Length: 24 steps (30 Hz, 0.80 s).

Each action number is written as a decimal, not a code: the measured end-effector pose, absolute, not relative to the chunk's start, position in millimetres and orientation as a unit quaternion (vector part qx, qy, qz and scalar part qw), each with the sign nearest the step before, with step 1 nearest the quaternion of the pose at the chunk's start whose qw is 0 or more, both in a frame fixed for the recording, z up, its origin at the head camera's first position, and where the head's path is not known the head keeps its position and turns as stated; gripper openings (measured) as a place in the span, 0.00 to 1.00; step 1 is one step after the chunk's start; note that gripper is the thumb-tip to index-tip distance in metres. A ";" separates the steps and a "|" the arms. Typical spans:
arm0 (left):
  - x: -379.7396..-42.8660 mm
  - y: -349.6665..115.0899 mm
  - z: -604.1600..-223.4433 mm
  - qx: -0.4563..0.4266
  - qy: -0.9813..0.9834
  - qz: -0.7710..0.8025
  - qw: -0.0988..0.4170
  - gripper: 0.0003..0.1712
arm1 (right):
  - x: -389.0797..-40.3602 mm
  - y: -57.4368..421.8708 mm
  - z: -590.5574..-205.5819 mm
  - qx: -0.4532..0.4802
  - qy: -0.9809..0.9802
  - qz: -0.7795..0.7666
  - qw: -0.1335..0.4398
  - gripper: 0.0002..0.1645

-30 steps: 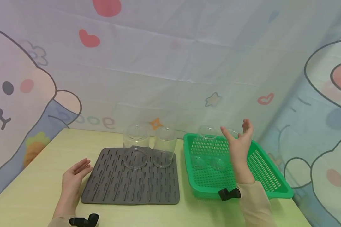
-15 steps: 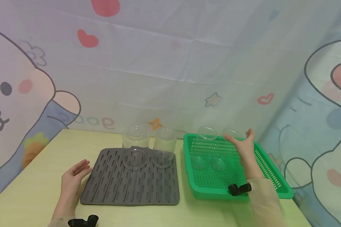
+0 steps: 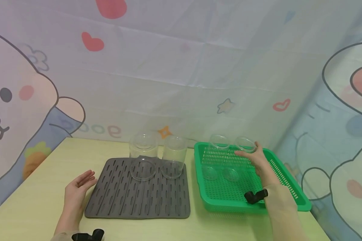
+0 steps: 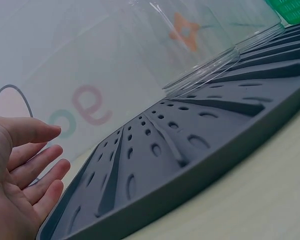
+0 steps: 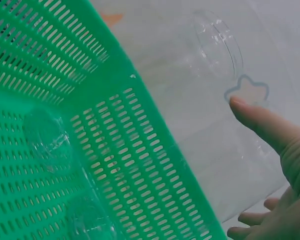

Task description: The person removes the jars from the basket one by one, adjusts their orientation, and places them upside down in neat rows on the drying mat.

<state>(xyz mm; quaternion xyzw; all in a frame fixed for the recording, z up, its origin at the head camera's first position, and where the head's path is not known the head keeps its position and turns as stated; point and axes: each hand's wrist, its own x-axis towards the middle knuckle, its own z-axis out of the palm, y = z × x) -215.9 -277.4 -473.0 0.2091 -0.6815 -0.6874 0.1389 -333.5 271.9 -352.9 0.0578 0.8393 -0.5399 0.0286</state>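
My left hand [image 3: 76, 189] is spread, my right hand [image 3: 257, 160] splayed round a clear cup [image 3: 236, 162] in the green basket [image 3: 221, 205] by the tabletop's right edge [image 3: 309, 222] — contact unclear. I'd squeeze lightly, lifting straight.

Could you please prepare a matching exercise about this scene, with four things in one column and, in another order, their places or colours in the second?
Column one:
1. Mat
2. Basket
3. Left hand
4. Right hand

Column two:
A. Green, with slotted walls
B. Beside the left edge of the mat in the head view
C. Close to the rim of a tall clear container in the basket
D. Grey, under two clear containers

Right pairs: 1-D, 2-A, 3-B, 4-C.
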 end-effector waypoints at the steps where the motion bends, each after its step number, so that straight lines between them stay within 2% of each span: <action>1: -215.7 -277.5 -472.8 0.210 -0.683 -0.686 0.139 0.34 | -334.7 273.0 -353.9 0.053 0.840 -0.539 0.036 0.70; 9: -214.2 -276.4 -471.1 0.209 -0.685 -0.684 0.138 0.34 | -337.2 276.7 -360.6 0.010 0.833 -0.549 0.073 0.64; 24: -214.1 -276.1 -470.6 0.209 -0.679 -0.689 0.144 0.34 | -337.5 275.7 -364.3 0.015 0.831 -0.553 0.061 0.54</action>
